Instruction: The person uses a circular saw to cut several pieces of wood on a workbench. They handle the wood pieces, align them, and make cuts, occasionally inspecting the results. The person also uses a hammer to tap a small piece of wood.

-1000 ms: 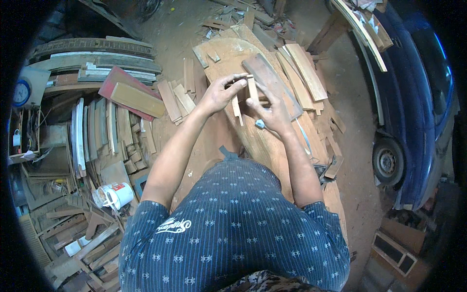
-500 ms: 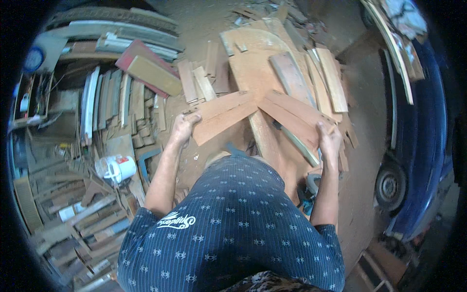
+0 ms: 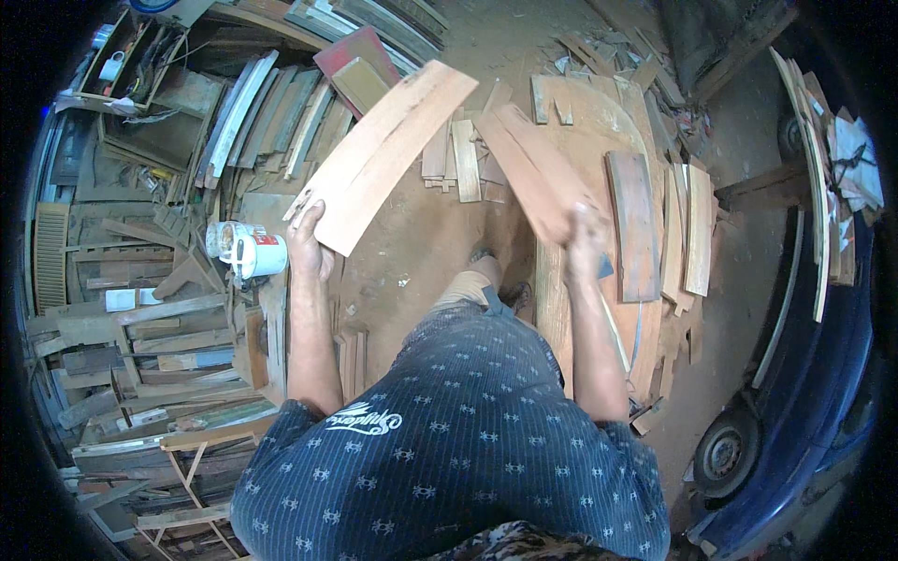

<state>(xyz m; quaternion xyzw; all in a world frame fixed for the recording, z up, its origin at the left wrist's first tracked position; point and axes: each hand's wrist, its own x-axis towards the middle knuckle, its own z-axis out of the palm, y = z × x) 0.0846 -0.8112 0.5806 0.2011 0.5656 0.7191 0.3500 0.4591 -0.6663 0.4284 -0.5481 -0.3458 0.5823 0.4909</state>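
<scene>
My left hand [image 3: 311, 241] grips the lower end of a reddish-brown wooden board [image 3: 388, 154], which slants up and to the right. In my right hand [image 3: 586, 238], somewhat blurred, is the near end of a second board [image 3: 535, 168], slanting up and to the left. Both boards are off the bench, their far ends apart by a small gap. Beneath the right-hand board lies the wooden workbench [image 3: 589, 117], with a dark-edged plank [image 3: 633, 224] resting on it.
Short offcuts [image 3: 465, 159] lie beyond the boards. Stacked planks [image 3: 243, 117] and a white bucket [image 3: 257, 254] are to the left. Pale strips [image 3: 697, 229] line the bench's right side. A blue car [image 3: 795, 374] stands at far right, and loose scrap wood [image 3: 178, 346] covers the left floor.
The two boards have been lifted and swung so their far ends point further away from me. My view has turned left, and the boards' far ends have separated.
</scene>
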